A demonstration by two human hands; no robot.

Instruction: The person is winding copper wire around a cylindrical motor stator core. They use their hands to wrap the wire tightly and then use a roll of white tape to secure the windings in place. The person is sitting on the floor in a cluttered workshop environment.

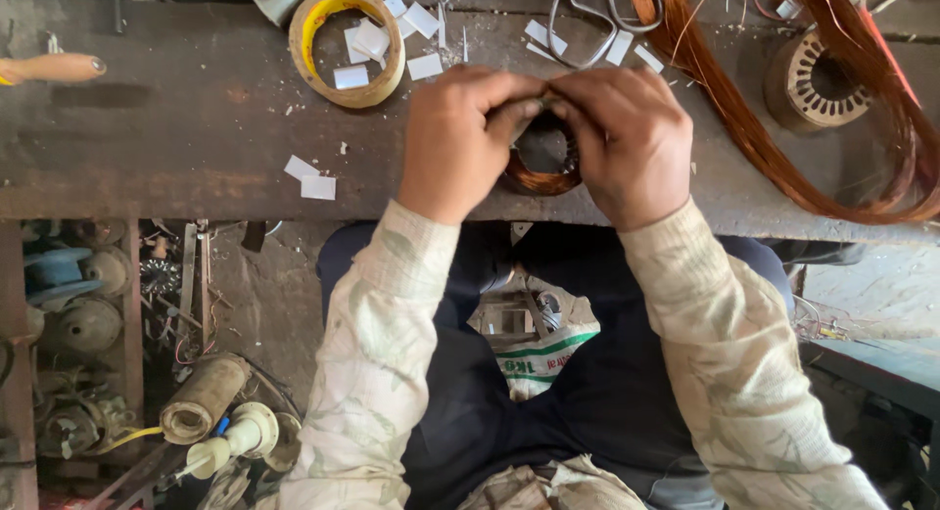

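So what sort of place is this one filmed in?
Most likely a small motor-repair workshop. Both hands, left hand and right hand, work on a small copper coil at a worn bench, beside loose copper wire and a bare metal motor core.

A worn dark wooden workbench (196, 128) carries a yellow-lined ring of tape (346, 44) with small white paper slips (311, 178) scattered around it, metal scissors (597, 16), a long loop of copper wire (783, 148), a round laminated metal stator core (818, 79), and a wooden tool handle (54, 68).
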